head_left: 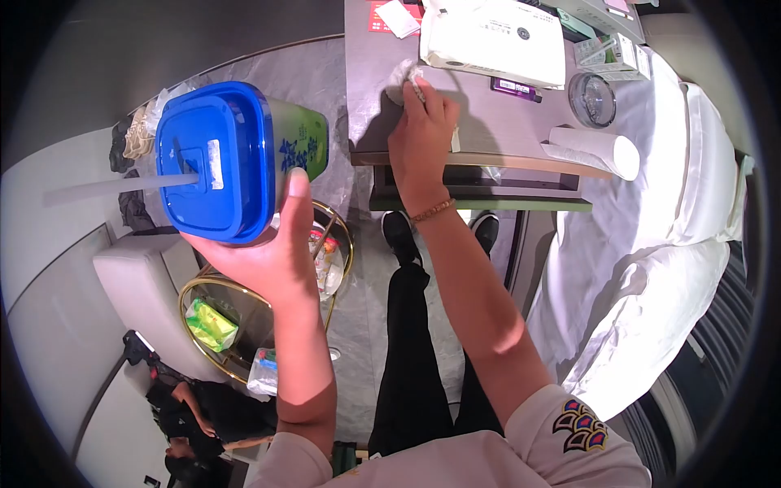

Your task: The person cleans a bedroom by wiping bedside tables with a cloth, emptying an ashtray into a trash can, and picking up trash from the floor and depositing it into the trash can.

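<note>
My left hand [277,252] grips a large plastic cup [303,150] with a blue lid, holding it up off to the left of the desk. A pale translucent straw [122,189] sticks out of the lid. The cup's side has a green band and blue flower print. Over the desk's left part, my right hand [425,134] is closed on a crumpled whitish tissue [400,81] that appears to touch the desktop. Just beyond that hand lies a big white packet [492,41].
On the desk [504,122] are a purple box [517,89], a glass ashtray [592,100] and a rolled paper [598,150]. A drawer [488,185] stands open below. A bed [602,301] is at right, a gold-rimmed side table [244,325] at left. Another person [211,415] is at lower left.
</note>
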Motion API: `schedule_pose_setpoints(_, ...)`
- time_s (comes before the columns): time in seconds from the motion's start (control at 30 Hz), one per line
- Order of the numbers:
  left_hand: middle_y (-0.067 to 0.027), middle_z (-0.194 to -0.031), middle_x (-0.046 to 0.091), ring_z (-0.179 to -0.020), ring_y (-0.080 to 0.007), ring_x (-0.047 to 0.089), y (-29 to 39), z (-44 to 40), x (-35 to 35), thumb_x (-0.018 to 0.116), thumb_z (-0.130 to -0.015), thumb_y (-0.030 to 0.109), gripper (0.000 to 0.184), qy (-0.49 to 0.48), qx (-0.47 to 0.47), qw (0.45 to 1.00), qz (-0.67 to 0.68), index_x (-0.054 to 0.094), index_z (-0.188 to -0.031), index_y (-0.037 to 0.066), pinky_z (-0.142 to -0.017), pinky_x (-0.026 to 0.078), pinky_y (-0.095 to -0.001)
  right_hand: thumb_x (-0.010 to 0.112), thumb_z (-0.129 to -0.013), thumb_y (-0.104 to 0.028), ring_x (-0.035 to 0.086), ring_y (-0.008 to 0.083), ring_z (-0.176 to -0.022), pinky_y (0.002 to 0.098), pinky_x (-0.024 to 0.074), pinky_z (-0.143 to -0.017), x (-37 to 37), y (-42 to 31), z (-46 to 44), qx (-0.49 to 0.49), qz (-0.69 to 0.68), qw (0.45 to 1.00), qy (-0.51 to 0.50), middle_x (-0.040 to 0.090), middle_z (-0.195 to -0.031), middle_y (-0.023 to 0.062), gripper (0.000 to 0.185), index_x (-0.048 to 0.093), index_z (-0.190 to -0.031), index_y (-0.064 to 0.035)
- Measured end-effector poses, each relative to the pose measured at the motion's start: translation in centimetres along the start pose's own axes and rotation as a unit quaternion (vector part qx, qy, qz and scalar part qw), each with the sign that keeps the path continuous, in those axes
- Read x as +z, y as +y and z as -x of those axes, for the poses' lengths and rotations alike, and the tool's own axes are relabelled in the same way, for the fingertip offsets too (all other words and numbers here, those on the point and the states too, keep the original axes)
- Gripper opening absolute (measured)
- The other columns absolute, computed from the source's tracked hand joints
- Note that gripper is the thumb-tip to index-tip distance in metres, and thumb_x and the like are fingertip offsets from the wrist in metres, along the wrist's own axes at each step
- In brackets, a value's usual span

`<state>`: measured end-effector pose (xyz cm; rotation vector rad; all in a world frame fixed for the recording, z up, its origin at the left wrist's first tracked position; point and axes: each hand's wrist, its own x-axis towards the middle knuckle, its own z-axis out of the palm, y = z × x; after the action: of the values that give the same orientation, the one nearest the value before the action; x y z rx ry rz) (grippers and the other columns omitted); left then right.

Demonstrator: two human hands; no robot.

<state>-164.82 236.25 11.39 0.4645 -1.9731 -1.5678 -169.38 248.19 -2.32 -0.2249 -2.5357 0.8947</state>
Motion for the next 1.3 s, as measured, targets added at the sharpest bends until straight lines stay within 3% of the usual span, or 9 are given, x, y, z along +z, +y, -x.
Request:
schedule_pose_setpoints(0.17, -0.0143, -0.118, 0.052, -0.103, -0.0222, 0.055, 0.1, 0.1, -0.3, 0.079, -0.067, 0.006, 0.073, -0.006, -0.012, 1.000, 0.000, 0.039, -0.128, -0.001, -0.093, 0.044, -0.0363, 0.056, -0.073, 0.008, 0.052, 0.0311, -0.093, 0.0367, 0.0438, -0.085, 3.3, -0.7, -0.3, -0.005, 0.010, 1.000, 0.018, 0.063, -0.111, 0.0103, 0.032, 0.065, -0.102, -0.0027)
schedule_pose_setpoints(0.27, -0.0152, -0.120, 0.052, -0.106, -0.0232, 0.055, 0.0, -0.3, -0.4, 0.079, -0.067, 0.005, 0.074, -0.001, 0.018, 1.000, -0.003, 0.039, -0.129, -0.001, -0.096, 0.043, -0.0376, 0.054, -0.076, 0.004, 0.053, 0.0309, -0.093, 0.0362, 0.0427, -0.085, 3.4, -1.0, -0.6, -0.143, -0.155, 0.970, -0.125, 0.064, -0.108, 0.0116, 0.029, 0.064, -0.103, -0.0027)
schedule_pose_setpoints(0.4, -0.0143, -0.121, 0.052, -0.108, -0.0237, 0.054, -0.1, -0.4, -0.5, 0.079, -0.067, 0.005, 0.075, 0.007, 0.033, 0.999, 0.011, 0.039, -0.130, 0.000, -0.098, 0.041, -0.0388, 0.053, -0.069, 0.009, 0.051, 0.0348, -0.095, 0.0404, 0.0434, -0.086, -0.2, -0.2, -0.6, -0.078, -0.192, 0.970, -0.124, 0.062, -0.106, 0.0153, 0.032, 0.063, -0.098, 0.0004)
schedule_pose_setpoints(0.57, -0.0141, -0.121, 0.052, -0.107, -0.0238, 0.054, 0.5, 0.1, 0.1, 0.080, -0.066, 0.006, 0.075, 0.013, 0.002, 1.000, 0.006, 0.040, -0.129, 0.000, -0.097, 0.042, -0.0387, 0.053, -0.071, 0.009, 0.051, 0.0339, -0.091, 0.0409, 0.0425, -0.085, -0.3, 1.0, -0.4, 0.028, 0.016, 0.999, -0.021, 0.060, -0.106, 0.0176, 0.034, 0.059, -0.104, 0.0010)
schedule_pose_setpoints(0.8, -0.0142, -0.122, 0.051, -0.107, -0.0239, 0.054, 0.0, 0.1, -0.4, 0.079, -0.066, 0.002, 0.076, -0.005, 0.022, 1.000, 0.014, 0.038, -0.130, 0.001, -0.097, 0.043, -0.0391, 0.054, -0.071, 0.009, 0.051, 0.0326, -0.096, 0.0382, 0.0421, -0.089, 2.1, -1.6, 0.7, -0.041, -0.129, 0.987, -0.086, 0.062, -0.111, 0.0114, 0.029, 0.062, -0.097, -0.0022)
schedule_pose_setpoints(0.97, -0.0145, -0.123, 0.051, -0.108, -0.0239, 0.055, 0.1, -0.1, -0.7, 0.079, -0.066, 0.000, 0.076, 0.000, 0.039, 0.999, 0.013, 0.038, -0.130, 0.001, -0.096, 0.043, -0.0388, 0.056, -0.069, 0.008, 0.052, 0.0316, -0.098, 0.0373, 0.0439, -0.090, -2.2, 1.5, 1.0, -0.108, -0.249, 0.898, -0.347, 0.064, -0.111, 0.0079, 0.031, 0.064, -0.096, -0.0038)
schedule_pose_setpoints(1.1, -0.0145, -0.122, 0.052, -0.106, -0.0235, 0.055, 0.3, -0.1, -0.3, 0.079, -0.066, 0.000, 0.076, 0.007, 0.024, 0.999, 0.028, 0.038, -0.130, 0.001, -0.096, 0.043, -0.0384, 0.055, -0.067, 0.010, 0.053, 0.0313, -0.096, 0.0367, 0.0456, -0.087, -0.4, 3.0, -2.5, -0.184, -0.219, 0.942, -0.176, 0.064, -0.109, 0.0076, 0.035, 0.066, -0.097, -0.0053)
schedule_pose_setpoints(1.23, -0.0145, -0.121, 0.052, -0.106, -0.0233, 0.055, 0.2, 0.0, -0.3, 0.078, -0.066, -0.001, 0.076, -0.001, 0.009, 1.000, 0.015, 0.037, -0.131, 0.001, -0.095, 0.044, -0.0382, 0.053, -0.066, 0.011, 0.053, 0.0316, -0.099, 0.0369, 0.0454, -0.088, 1.8, 2.7, -0.9, -0.097, -0.108, 0.981, -0.129, 0.065, -0.109, 0.0055, 0.038, 0.067, -0.097, -0.0067)
schedule_pose_setpoints(1.3, -0.0143, -0.121, 0.052, -0.105, -0.0229, 0.055, 0.1, 0.1, -0.3, 0.078, -0.066, -0.001, 0.076, 0.001, 0.012, 1.000, 0.019, 0.037, -0.130, 0.000, -0.095, 0.044, -0.0383, 0.052, -0.067, 0.011, 0.055, 0.0323, -0.095, 0.0370, 0.0457, -0.087, 2.7, 2.5, 1.6, 0.035, -0.333, 0.925, -0.182, 0.065, -0.109, 0.0079, 0.038, 0.067, -0.097, -0.0064)
